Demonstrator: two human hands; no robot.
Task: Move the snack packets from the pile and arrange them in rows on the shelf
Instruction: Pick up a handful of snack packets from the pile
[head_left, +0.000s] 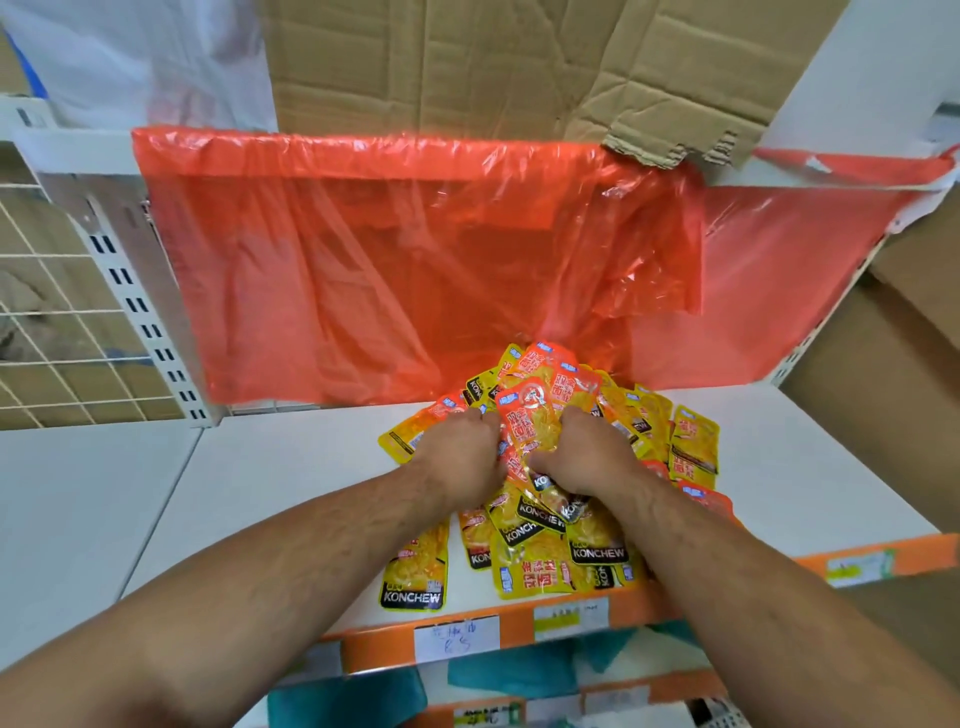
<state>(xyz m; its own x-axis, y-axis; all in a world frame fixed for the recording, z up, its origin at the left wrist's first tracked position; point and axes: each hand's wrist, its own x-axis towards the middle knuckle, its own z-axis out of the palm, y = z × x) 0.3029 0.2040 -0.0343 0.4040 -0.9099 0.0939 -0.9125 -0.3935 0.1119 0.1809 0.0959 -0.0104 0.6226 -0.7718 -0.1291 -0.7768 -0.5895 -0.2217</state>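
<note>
Head view looks down on a white shelf (270, 483) whose bare surface spreads wide to the left, with an orange front strip (727, 582) carrying small paper price labels (457, 636) along its edge. Behind the shelf hangs a large sheet of translucent red plastic (389, 270), draped from the rail above and reaching down to the shelf's back edge. Above that lies flattened brown cardboard (519, 67), torn at its lower right corner. A white wire-grid panel (57, 312) and a slotted upright stand at the left, and a brown carton (883, 374) sits off to the right.

On the shelf, right of centre, lies the pile of snack packets (597, 551): yellow and orange pouches marked KONCHEW, heaped loosely and overlapping at all angles, running from the red plastic to the front strip. A few yellow ones lie flat near the front edge, and others spill to the right side of the heap.

Both bare forearms reach in from the bottom corners and meet at the top of the heap. The left hand (457, 452) has its fingers curled down into the packets, closed on a bunch of them. The right hand (587, 457) sits just beside it, fingers likewise folded around several pouches, with one orange packet (524, 421) standing up between the two hands
</note>
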